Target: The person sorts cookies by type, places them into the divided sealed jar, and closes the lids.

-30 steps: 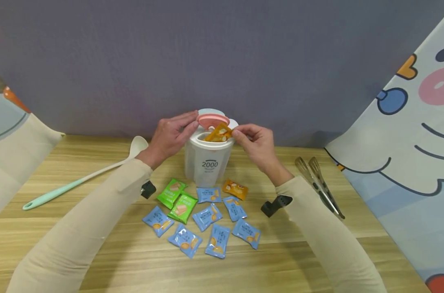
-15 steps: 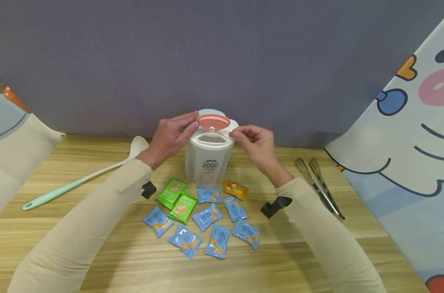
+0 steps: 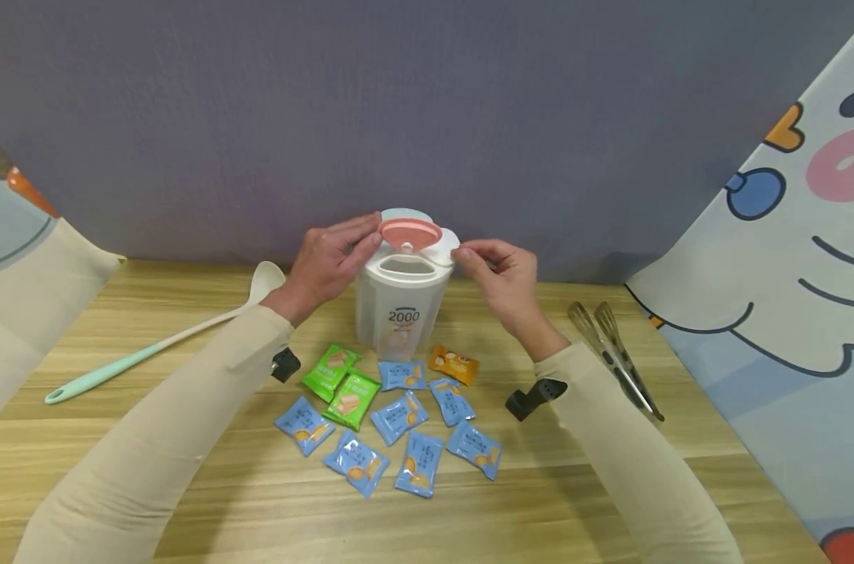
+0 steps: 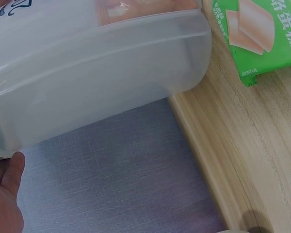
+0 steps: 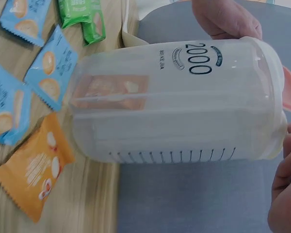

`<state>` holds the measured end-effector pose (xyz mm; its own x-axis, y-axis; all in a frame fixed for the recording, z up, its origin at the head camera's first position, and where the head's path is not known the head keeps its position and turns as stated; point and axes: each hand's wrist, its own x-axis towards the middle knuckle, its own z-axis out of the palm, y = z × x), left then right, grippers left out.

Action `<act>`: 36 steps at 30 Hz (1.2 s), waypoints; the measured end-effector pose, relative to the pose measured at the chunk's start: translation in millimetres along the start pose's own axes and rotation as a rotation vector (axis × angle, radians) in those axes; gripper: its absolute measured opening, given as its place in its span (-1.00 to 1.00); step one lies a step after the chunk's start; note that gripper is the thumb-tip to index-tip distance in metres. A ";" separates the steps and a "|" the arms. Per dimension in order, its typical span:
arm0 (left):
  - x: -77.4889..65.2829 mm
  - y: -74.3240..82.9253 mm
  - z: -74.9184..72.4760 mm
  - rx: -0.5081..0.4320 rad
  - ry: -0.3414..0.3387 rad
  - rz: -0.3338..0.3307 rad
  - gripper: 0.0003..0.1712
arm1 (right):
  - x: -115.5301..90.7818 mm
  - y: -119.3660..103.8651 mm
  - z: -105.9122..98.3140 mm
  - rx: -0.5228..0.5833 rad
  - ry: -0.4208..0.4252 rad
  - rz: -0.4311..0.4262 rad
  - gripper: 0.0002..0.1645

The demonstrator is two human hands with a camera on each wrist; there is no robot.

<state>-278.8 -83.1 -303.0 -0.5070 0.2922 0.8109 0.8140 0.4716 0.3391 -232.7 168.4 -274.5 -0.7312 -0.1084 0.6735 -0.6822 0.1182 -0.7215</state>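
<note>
A translucent storage canister (image 3: 407,301) marked 2000 stands at the back of the table, its pink-lined flap (image 3: 410,234) raised over the pour opening. My left hand (image 3: 328,258) rests against the left side of the lid and flap with extended fingers. At the lid's right edge is my right hand (image 3: 501,282), thumb and fingertips close to the rim with nothing between them. Through the canister wall in the right wrist view, an orange snack packet (image 5: 111,92) shows near the bottom. Another orange snack packet (image 3: 454,365) lies on the table by the canister's base.
Several blue snack packets (image 3: 418,464) and two green snack packets (image 3: 352,400) lie in front of the canister. A long spoon (image 3: 166,341) with a mint handle lies left, and metal tongs (image 3: 613,356) right. A grey partition (image 3: 427,117) rises behind the table.
The orange packet pinched by my right hand at the opening has dropped into the canister. My right hand has since shifted slightly right. The left hand has stayed at the lid.
</note>
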 end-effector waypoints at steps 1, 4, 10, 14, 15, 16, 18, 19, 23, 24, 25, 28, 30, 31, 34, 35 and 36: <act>0.4 0.1 -0.1 0.002 0.004 0.005 -0.65 | -0.6 1.0 -1.5 0.001 0.009 -0.005 -0.88; 1.3 0.2 -0.3 0.006 0.013 0.013 -0.65 | -3.6 4.9 -7.2 0.000 0.028 -0.009 -0.88; 1.9 0.4 -0.6 0.012 0.010 0.011 -0.66 | -11.9 15.4 -18.9 -0.012 0.032 0.066 -0.88; 1.7 -0.2 -0.9 0.014 0.006 0.004 -0.66 | -18.0 21.2 -25.4 -0.073 -0.006 0.103 -0.87; 1.7 -0.2 -0.9 0.014 0.007 0.004 -0.66 | -19.7 22.5 -27.1 -0.094 -0.016 0.108 -0.87; 1.7 -0.1 -0.9 0.015 0.007 0.005 -0.66 | -21.4 24.7 -28.9 -0.112 -0.030 0.116 -0.88; 1.8 0.1 -0.7 0.012 0.007 0.004 -0.66 | -25.9 35.4 -34.0 -0.139 -0.059 0.152 -0.87; 1.7 0.0 -0.4 0.008 0.007 0.003 -0.66 | -28.5 41.2 -36.8 -0.152 -0.076 0.170 -0.86; 1.4 0.5 -0.3 -0.003 0.010 0.005 -0.66 | -39.2 68.2 -48.1 -0.197 -0.144 0.257 -0.82; 1.4 0.6 -0.5 -0.005 0.010 0.006 -0.66 | -41.6 71.8 -50.1 -0.214 -0.162 0.277 -0.81; 1.4 0.6 -0.5 -0.007 0.009 0.006 -0.66 | -44.1 74.8 -52.1 -0.226 -0.176 0.296 -0.80; 1.4 1.5 -0.7 -0.008 0.007 0.006 -0.65 | -50.6 82.8 -57.9 -0.250 -0.231 0.362 -0.77; 1.5 1.6 -0.6 -0.007 0.006 0.005 -0.66 | -54.6 86.9 -61.2 -0.246 -0.280 0.408 -0.75; 1.6 1.8 -0.7 -0.005 0.005 0.005 -0.66 | -56.4 88.5 -62.8 -0.246 -0.304 0.425 -0.75; 1.7 1.7 -0.7 0.000 0.006 0.001 -0.66 | -61.7 94.0 -67.2 -0.288 -0.391 0.452 -0.75; 1.8 1.6 -0.7 0.001 0.006 -0.002 -0.66 | -63.2 95.2 -68.3 -0.317 -0.417 0.453 -0.76; 1.9 1.6 -0.8 0.003 0.005 -0.003 -0.65 | -65.0 97.2 -69.4 -0.350 -0.440 0.451 -0.77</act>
<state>-278.2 -82.4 -300.6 -0.5083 0.2864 0.8121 0.8114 0.4751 0.3403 -251.3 255.5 -377.2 -0.9247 -0.3535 0.1416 -0.3271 0.5469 -0.7707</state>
